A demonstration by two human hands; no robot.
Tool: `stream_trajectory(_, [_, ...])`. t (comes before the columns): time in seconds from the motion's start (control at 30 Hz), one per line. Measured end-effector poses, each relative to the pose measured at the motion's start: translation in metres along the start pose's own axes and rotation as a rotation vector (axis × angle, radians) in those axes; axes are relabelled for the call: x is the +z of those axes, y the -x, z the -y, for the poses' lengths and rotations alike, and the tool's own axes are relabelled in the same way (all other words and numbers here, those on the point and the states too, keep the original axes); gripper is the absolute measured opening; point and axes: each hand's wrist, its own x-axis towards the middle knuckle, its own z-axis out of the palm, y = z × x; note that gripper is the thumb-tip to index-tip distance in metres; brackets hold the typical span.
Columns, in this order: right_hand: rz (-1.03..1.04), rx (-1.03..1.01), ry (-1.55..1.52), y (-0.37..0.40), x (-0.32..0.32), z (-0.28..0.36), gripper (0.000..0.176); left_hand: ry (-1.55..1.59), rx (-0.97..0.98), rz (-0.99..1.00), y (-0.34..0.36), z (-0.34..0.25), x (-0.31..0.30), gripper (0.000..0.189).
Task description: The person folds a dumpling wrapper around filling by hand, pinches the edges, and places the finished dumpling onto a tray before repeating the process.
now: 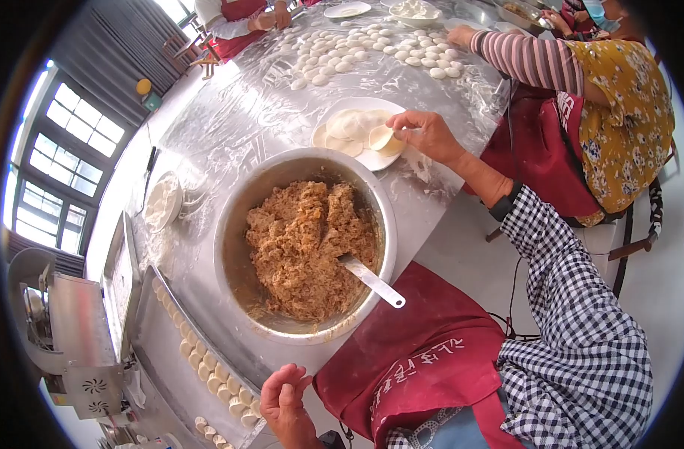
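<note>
My right hand (424, 135) is at the edge of a white plate (372, 159), its thumb and fingers pinched on a round dough wrapper (381, 137). More flat wrappers (349, 126) lie on that plate. Below it stands a large metal bowl (233, 299) of brown minced filling (304, 247), with a metal spatula (375, 281) stuck in and its handle over the rim. My left hand (286, 400) is low in the view, between the bowl and the dumpling tray, fingers apart and curled a little, holding nothing.
A tray (158, 352) holds rows of dumplings (207, 367) at lower left. Many dough rounds (342, 56) cover the floured table (259, 97). Flour (162, 202) sits in a dish at left. A co-worker in striped sleeves (529, 60) reaches in at upper right; another person (241, 22) stands at the top.
</note>
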Motion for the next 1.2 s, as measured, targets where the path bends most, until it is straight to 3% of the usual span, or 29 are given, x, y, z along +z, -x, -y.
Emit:
stream_trajectory(0.07, [-0.092,0.183,0.041,-0.004,-0.001,0.009,0.008,-0.001,-0.001,-0.003,0.0,-0.001,0.003,0.02])
stream_trajectory(0.2, [-0.123,0.134,0.112,-0.008,0.001,0.019,0.011,0.023,0.013,0.009,0.005,-0.006,0.017,0.02])
stream_trajectory(0.3, [-0.194,0.125,0.0,-0.011,0.003,0.025,0.009,0.05,0.006,0.041,0.007,-0.007,0.027,0.021])
stream_trajectory(0.37, [-0.144,0.372,-0.408,-0.009,-0.001,0.044,0.01,0.067,-0.006,0.06,0.009,-0.008,0.033,0.021])
stream_trajectory(0.5, [-0.091,0.431,-0.695,-0.006,0.001,0.074,0.015,0.14,-0.034,0.157,0.013,-0.008,0.045,0.022])
stream_trajectory(0.57, [0.014,0.496,-0.931,-0.001,0.004,0.093,0.021,0.166,-0.052,0.171,0.012,-0.01,0.049,0.022])
stream_trajectory(0.67, [0.189,0.429,-1.012,0.016,0.014,0.135,0.025,0.18,-0.121,0.2,0.008,-0.014,0.057,0.027])
stream_trajectory(0.77, [0.461,0.352,-0.831,0.038,0.021,0.193,0.026,0.326,-0.152,0.21,0.002,-0.019,0.074,0.035])
stream_trajectory(0.8, [0.527,0.242,-0.785,0.046,0.029,0.201,0.027,0.394,-0.1,0.243,-0.001,-0.021,0.083,0.038])
stream_trajectory(0.87, [0.68,0.206,-0.686,0.057,0.038,0.216,0.028,0.463,-0.052,0.257,-0.002,-0.022,0.088,0.041])
stream_trajectory(0.93, [0.696,0.143,-0.619,0.062,0.049,0.21,0.028,0.317,-0.103,0.343,-0.005,-0.019,0.087,0.041])
stream_trajectory(1.0, [0.706,0.071,-0.54,0.066,0.055,0.209,0.028,0.372,-0.104,0.332,-0.006,-0.006,0.081,0.039])
stream_trajectory(1.07, [0.699,0.208,-0.643,0.068,0.057,0.208,0.03,0.431,-0.096,0.266,-0.004,-0.003,0.08,0.031])
stream_trajectory(1.2, [0.734,0.256,-0.608,0.07,0.057,0.206,0.034,0.463,-0.085,0.21,-0.007,0.001,0.08,0.023])
